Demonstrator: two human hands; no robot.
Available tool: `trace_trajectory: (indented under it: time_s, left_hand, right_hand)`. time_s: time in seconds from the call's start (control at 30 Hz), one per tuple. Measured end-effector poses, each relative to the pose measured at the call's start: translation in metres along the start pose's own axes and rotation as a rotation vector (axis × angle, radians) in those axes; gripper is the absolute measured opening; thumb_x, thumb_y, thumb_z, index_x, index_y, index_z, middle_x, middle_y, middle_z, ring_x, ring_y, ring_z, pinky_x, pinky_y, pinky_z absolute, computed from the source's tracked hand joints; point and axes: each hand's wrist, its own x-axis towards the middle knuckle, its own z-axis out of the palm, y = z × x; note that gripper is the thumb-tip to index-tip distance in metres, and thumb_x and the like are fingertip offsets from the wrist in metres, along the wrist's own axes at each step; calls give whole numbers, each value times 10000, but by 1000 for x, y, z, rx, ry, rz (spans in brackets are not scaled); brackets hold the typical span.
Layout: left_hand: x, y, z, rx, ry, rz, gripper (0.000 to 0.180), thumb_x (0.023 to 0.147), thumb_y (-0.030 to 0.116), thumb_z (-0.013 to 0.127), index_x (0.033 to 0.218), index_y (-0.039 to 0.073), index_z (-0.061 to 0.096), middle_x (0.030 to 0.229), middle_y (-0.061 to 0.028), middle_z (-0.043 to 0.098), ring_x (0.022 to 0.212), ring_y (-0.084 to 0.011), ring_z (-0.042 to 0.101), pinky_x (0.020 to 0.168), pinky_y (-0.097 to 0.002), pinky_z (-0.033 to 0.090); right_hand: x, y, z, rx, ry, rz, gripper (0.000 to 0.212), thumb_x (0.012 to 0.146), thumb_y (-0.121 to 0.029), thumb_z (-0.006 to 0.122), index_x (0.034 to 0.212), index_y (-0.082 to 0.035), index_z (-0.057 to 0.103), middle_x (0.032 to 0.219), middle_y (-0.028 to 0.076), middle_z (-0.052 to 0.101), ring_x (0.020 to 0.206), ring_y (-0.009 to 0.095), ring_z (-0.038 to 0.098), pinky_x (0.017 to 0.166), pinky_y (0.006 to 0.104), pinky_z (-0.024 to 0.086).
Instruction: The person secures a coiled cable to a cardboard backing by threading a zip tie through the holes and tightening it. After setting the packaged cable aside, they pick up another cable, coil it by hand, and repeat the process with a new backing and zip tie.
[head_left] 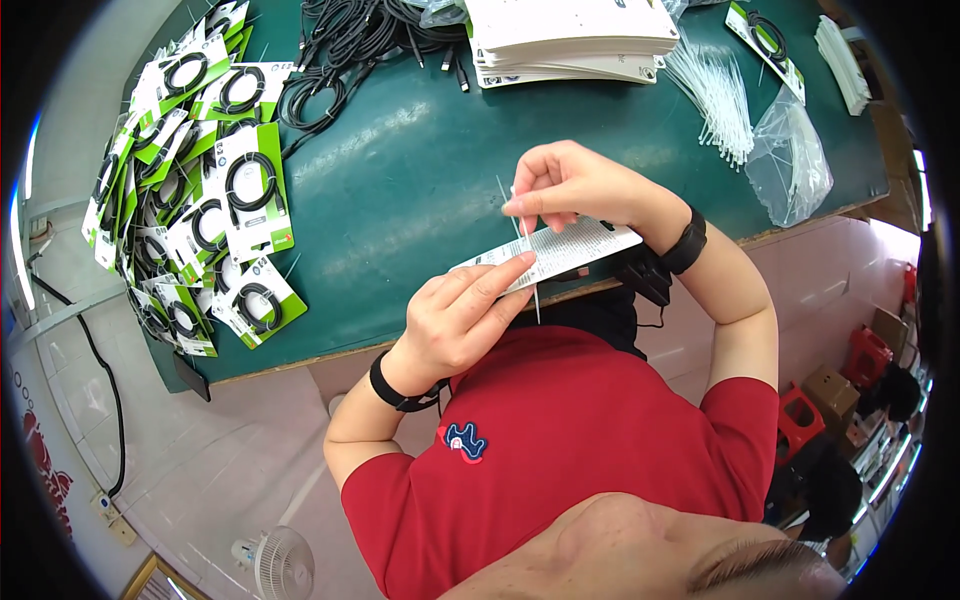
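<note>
Near the table's front edge, my left hand (pixel 455 312) grips a white packaging card (pixel 592 248) with small print on its upper face, its fingers lying across the card. My right hand (pixel 572 188) is just above the card, thumb and fingertips pinched on a thin white cable tie (pixel 537 300). The tie passes by the card, with one end sticking up beside my right fingers and the other hanging below the card. Whether a cable sits under the card is hidden.
Left on the green table (pixel 400 190) lies a heap of carded black cables (pixel 252 185). Loose black cables (pixel 375 40) and a stack of white cards (pixel 570 40) are at the back. Cable ties (pixel 715 100), a plastic bag (pixel 790 160) and another carded cable (pixel 768 40) lie right.
</note>
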Motion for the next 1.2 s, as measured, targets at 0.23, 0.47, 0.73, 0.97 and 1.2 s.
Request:
trace_trajectory:
  time_s: [0.23, 0.47, 0.73, 0.97, 1.2]
  left_hand:
    - [-1, 1, -2, 21, -33, 60, 201, 672, -10, 713, 867, 34, 687, 1047, -118, 715, 764, -221, 681, 594, -282, 522]
    - [-4, 3, -6, 15, -28, 19, 201, 704, 27, 680, 904, 41, 686, 1085, -81, 704, 836, -209, 670, 641, -284, 527]
    - [-2, 6, -11, -16, -8, -1, 232, 693, 16, 681, 923, 48, 669, 1062, -66, 701, 822, -221, 664, 638, -302, 534]
    - [-3, 15, -14, -50, 2, -17, 184, 721, -11, 707, 891, 27, 650, 1001, -88, 710, 768, -249, 662, 639, -318, 545]
    - [-9, 12, -10, -21, 18, 12, 197, 726, 20, 692, 920, 46, 665, 1037, -63, 699, 803, -216, 659, 627, -306, 536]
  right_hand:
    - [-16, -13, 9, -97, -213, 104, 182, 895, -179, 714, 882, -27, 614, 750, 31, 665, 592, 48, 552, 519, 187, 424]
    - [-54, -28, 10, -623, 22, -684, 114, 819, -60, 716, 917, -34, 663, 915, 40, 631, 722, 133, 590, 592, 277, 465]
    - [-78, -22, 61, -1073, 195, -1026, 196, 734, -40, 742, 914, -53, 666, 873, 64, 595, 683, 232, 584, 589, 324, 480]
    - [-98, 1, 80, -883, 149, -1009, 165, 762, -14, 725, 917, -44, 679, 793, 80, 644, 688, 247, 646, 579, 331, 515]
    - [-109, 16, 83, -316, 66, -624, 84, 881, -62, 671, 928, 6, 683, 789, 114, 688, 646, 191, 668, 550, 279, 517]
